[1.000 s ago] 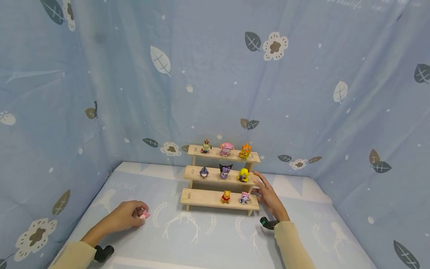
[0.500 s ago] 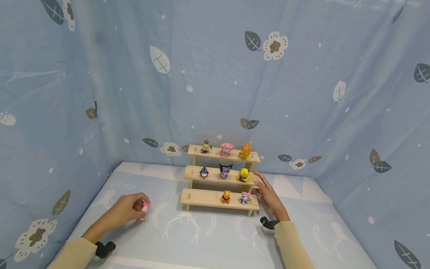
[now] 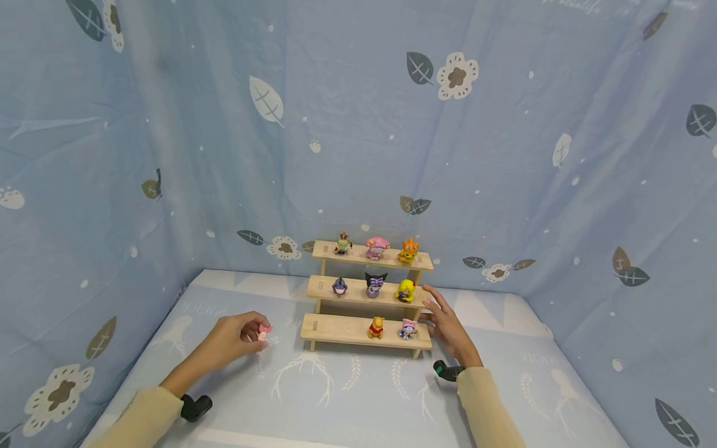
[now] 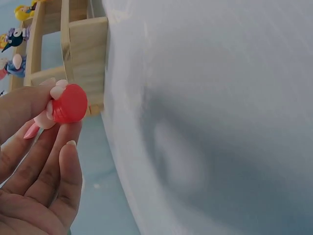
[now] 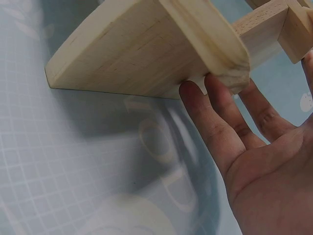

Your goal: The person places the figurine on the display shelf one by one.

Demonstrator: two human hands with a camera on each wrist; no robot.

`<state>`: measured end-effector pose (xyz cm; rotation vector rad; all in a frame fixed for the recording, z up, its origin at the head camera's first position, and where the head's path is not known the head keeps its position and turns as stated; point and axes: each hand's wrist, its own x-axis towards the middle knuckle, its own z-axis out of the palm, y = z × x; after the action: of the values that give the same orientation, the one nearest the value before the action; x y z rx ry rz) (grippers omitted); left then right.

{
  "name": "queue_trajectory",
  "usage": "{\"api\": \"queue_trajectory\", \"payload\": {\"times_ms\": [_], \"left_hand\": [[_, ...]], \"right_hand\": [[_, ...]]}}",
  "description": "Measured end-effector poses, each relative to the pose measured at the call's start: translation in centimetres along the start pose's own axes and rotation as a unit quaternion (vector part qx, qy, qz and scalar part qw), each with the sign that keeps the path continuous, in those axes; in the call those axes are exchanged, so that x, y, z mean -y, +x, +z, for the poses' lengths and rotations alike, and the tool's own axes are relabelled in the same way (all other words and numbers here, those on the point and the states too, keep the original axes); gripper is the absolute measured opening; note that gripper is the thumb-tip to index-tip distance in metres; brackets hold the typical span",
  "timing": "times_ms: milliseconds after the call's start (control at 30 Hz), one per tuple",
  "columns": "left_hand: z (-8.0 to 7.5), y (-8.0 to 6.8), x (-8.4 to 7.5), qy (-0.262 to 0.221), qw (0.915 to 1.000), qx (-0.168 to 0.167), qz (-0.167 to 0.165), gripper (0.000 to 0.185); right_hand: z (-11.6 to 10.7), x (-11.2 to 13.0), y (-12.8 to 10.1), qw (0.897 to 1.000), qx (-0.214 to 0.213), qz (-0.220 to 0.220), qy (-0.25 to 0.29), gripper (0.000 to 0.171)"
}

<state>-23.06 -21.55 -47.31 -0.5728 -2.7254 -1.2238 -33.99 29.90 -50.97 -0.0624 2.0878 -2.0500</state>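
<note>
My left hand (image 3: 238,336) pinches a small pink toy figure (image 3: 263,331) just above the cloth, left of the wooden three-step shelf (image 3: 336,329). In the left wrist view the pink figure (image 4: 62,105) shows its red underside between thumb and fingers, with the shelf's end (image 4: 84,54) right behind it. My right hand (image 3: 446,328) lies flat with straight fingers against the shelf's right end. The right wrist view shows those fingers (image 5: 215,122) touching the lowest step's end (image 5: 146,49). Several small figures stand on all three steps; the left part of the lowest step is bare.
Blue cloth with leaf and flower prints covers the table (image 3: 358,392) and hangs as walls at the back and both sides. A dark wrist strap piece (image 3: 195,407) sits on my left sleeve and another strap piece (image 3: 446,371) on my right.
My left hand has lifted the pink figure off the cloth and carried it right, toward the shelf's left end. The right hand has stayed against the shelf.
</note>
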Motion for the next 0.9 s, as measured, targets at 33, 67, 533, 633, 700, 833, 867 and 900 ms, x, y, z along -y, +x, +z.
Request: {"api": "queue_trajectory", "payload": {"times_ms": [33,67,533,633,700,833,867,900], "left_hand": [[0.2,0.1,-0.1,-0.002,1.0,0.002,0.0,0.03],[0.3,0.3,-0.2,-0.003,1.0,0.003,0.0,0.03],[2.6,2.4,-1.9,0.0,0.9996,-0.008,0.028,0.03],[3.0,2.8,-2.4,-0.003,0.9991,-0.014,0.041,0.031],[3.4,3.1,-2.6,-0.007,0.9985,-0.016,0.052,0.032],[4.1,3.6,-3.3,-0.022,0.9973,-0.018,0.068,0.032],[4.2,3.8,-3.4,-0.027,0.997,-0.019,0.07,0.031],[4.4,3.9,-3.7,-0.03,0.9967,-0.021,0.072,0.031]], "right_hand": [[0.0,0.0,-0.1,1.0,0.002,0.0,0.0,0.057],[0.0,0.1,-0.1,1.0,0.001,0.001,0.0,0.057],[0.0,0.0,-0.2,1.0,-0.009,0.005,0.006,0.057],[-0.1,-0.1,-0.1,1.0,-0.009,0.002,0.003,0.058],[-0.1,0.0,-0.1,1.0,-0.01,-0.001,0.002,0.059],[0.0,0.0,-0.1,1.0,-0.012,-0.001,0.002,0.057],[0.0,0.1,-0.2,1.0,-0.013,0.0,0.003,0.056],[0.0,0.1,-0.2,1.0,-0.014,0.001,0.003,0.056]]}}
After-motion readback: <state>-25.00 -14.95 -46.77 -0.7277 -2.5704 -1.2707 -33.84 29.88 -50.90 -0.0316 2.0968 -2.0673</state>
